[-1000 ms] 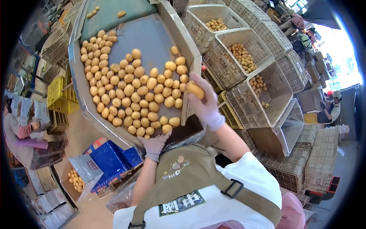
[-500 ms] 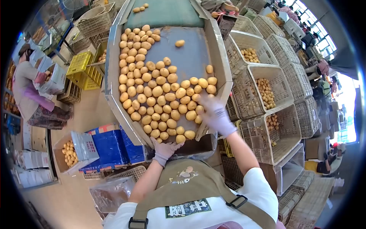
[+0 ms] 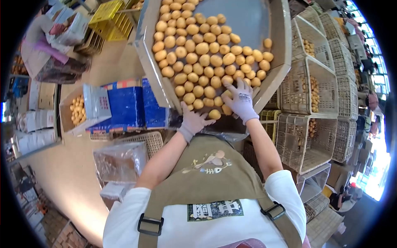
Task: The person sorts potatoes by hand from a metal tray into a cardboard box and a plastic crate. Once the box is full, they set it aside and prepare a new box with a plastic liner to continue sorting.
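Yellow potatoes (image 3: 202, 48) lie in a crowded layer on a metal-sided sorting chute (image 3: 282, 41), which narrows toward me. My left hand (image 3: 193, 124), in a pale glove, is at the chute's front left corner with its fingers spread, beside the front potatoes. Across the front right of the layer, my gloved right hand (image 3: 241, 101) rests with fingers apart, touching several potatoes. One potato (image 3: 214, 114) sits at the front lip between both hands. Below the lip, a box lined with clear plastic (image 3: 231, 135) is partly hidden by my hands and apron.
Stacked plastic crates (image 3: 316, 142) stand at the right, some with potatoes inside. To the left are a blue-wrapped stack (image 3: 124, 108), a carton of potatoes (image 3: 96, 105) and a yellow crate (image 3: 111, 18). A co-worker (image 3: 39, 45) stands at the far left with a box.
My right hand has moved from the chute's right side onto the front potatoes. Potatoes there have shifted toward the lip. The camera view has tilted down and turned.
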A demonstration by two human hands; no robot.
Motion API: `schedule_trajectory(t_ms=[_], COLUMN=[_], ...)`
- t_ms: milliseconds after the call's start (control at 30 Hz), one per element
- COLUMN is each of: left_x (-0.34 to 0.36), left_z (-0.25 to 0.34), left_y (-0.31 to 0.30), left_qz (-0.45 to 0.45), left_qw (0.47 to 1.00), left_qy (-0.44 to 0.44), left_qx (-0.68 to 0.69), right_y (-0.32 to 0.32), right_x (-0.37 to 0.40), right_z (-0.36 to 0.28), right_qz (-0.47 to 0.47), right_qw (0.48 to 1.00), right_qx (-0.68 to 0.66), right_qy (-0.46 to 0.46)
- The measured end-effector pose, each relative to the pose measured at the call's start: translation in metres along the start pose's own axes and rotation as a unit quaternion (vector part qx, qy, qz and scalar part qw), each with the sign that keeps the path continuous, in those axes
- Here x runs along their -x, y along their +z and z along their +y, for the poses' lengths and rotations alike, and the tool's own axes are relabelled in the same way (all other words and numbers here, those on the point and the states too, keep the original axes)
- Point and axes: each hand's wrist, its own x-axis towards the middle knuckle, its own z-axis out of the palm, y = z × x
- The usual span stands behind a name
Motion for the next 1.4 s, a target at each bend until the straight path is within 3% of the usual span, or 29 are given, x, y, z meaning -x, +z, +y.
schedule_trajectory(t_ms=[67,100,133,200,267,333,400,433,567,1067,1167,1200,1233,1267,1300,1400], left_x=[-0.001,-0.004,-0.005,-0.004,-0.005,-0.010,-0.003,-0.004,-0.005,-0.002,0.002,0.001,-0.002,-0.005,-0.008,-0.020], left_z=[-0.002,0.001,0.000,-0.001,-0.006,-0.005,-0.003,-0.003,0.000,0.002,0.002,0.002,0.002,0.001,0.000,-0.002], left_y=[0.007,0.001,-0.005,-0.007,-0.002,-0.011,-0.006,-0.006,-0.002,0.001,0.003,-0.003,-0.013,-0.024,-0.033,-0.045], left_qz=[0.106,0.098,0.111,0.088,0.100,0.036,-0.007,0.057,0.059,0.075,0.086,0.093,0.100,0.107,0.114,0.157], left_qw=[0.994,0.995,0.992,0.995,0.992,0.997,0.999,0.998,0.998,0.997,0.995,0.994,0.993,0.991,0.991,0.977], left_qy=[0.013,0.007,0.021,0.038,0.075,0.064,0.041,0.033,0.001,0.004,0.017,0.015,0.014,0.011,0.000,0.046], left_qx=[-0.023,-0.026,-0.048,-0.028,0.001,0.006,0.011,-0.018,0.007,-0.007,-0.042,-0.055,-0.068,-0.081,-0.072,-0.135], right_y=[0.003,-0.006,0.006,-0.004,0.027,0.011,0.012,0.012,0.015,0.009,0.004,0.005,0.004,-0.003,-0.003,-0.007], right_x=[0.004,-0.004,-0.008,-0.022,-0.008,0.007,0.026,0.032,0.028,0.029,0.011,0.004,0.000,-0.007,-0.010,-0.027], right_z=[-0.005,-0.003,0.013,0.008,-0.005,-0.033,-0.031,-0.028,-0.025,-0.029,-0.016,-0.012,-0.009,-0.011,-0.007,0.006], right_qz=[-0.176,-0.214,-0.163,0.004,-0.088,-0.198,-0.239,-0.261,-0.297,-0.265,-0.256,-0.172,-0.084,0.006,-0.021,-0.108], right_qw=[0.982,0.973,0.961,0.983,0.995,0.980,0.968,0.962,0.944,0.959,0.897,0.903,0.966,0.996,0.999,0.989], right_qx=[-0.066,-0.083,-0.212,-0.139,0.001,-0.020,-0.033,-0.049,-0.139,-0.094,-0.353,-0.375,-0.225,-0.068,0.018,-0.098], right_qy=[-0.016,0.022,0.074,0.122,0.041,0.000,-0.066,-0.065,-0.021,-0.042,0.076,0.122,0.093,0.062,-0.025,0.031])
